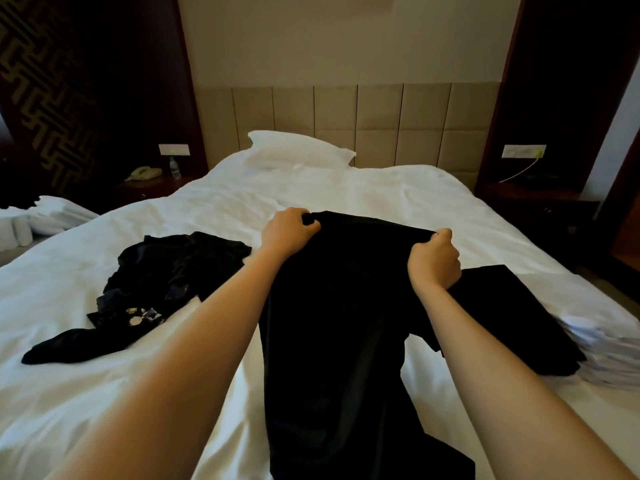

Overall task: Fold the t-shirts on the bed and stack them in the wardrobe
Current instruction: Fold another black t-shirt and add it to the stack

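White bedding (207, 220) fills my view, and over it my left hand (287, 233) and right hand (434, 261) each clench a top corner of the black t-shirt (339, 306), with one folded shirt (512, 306) at right, a crumpled heap (173, 268) at left unfolded, and wardrobe stacking, I judge, not yet begun.

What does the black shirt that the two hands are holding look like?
The black shirt is plain dark cloth, soft-looking with a faint sheen; no print, collar or label shows. The left hand and the right hand each grip one end of its top edge, pulling that edge taut between them. From there it drapes down toward the camera over the white bed, wrinkled and bunched at the bottom. A flap hangs out below the right hand, perhaps a sleeve.
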Available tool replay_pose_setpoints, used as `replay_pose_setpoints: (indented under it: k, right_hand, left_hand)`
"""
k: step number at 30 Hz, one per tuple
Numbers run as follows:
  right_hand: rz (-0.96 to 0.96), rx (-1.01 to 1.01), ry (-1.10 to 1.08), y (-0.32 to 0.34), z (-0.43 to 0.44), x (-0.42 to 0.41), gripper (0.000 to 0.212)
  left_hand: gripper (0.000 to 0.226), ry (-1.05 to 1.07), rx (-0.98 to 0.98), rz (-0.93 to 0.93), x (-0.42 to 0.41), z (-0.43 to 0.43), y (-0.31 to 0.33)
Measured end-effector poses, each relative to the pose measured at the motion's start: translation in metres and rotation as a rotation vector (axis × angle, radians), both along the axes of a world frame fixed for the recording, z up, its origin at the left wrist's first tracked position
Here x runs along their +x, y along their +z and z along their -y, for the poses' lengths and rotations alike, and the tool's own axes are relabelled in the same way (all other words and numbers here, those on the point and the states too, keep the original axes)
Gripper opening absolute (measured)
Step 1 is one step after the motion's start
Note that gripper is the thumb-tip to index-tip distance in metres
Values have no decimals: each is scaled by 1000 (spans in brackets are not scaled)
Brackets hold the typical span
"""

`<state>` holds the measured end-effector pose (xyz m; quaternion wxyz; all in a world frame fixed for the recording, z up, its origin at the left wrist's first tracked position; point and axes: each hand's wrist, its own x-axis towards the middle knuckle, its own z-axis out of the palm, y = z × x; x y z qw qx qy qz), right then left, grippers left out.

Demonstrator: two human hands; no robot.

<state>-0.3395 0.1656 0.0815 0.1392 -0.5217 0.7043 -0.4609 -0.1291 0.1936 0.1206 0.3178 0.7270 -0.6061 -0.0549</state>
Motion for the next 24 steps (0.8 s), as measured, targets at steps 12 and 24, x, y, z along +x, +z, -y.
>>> replay_pose_setpoints:
  k: [12, 24]
  right_hand:
    - [-616, 226, 118, -140, 149, 6, 24]
    - [-1085, 284, 137, -182, 252, 7, 36]
  left_hand:
    - [31, 23, 227, 153, 34, 166, -142]
    - [58, 238, 129, 291, 45, 268, -193]
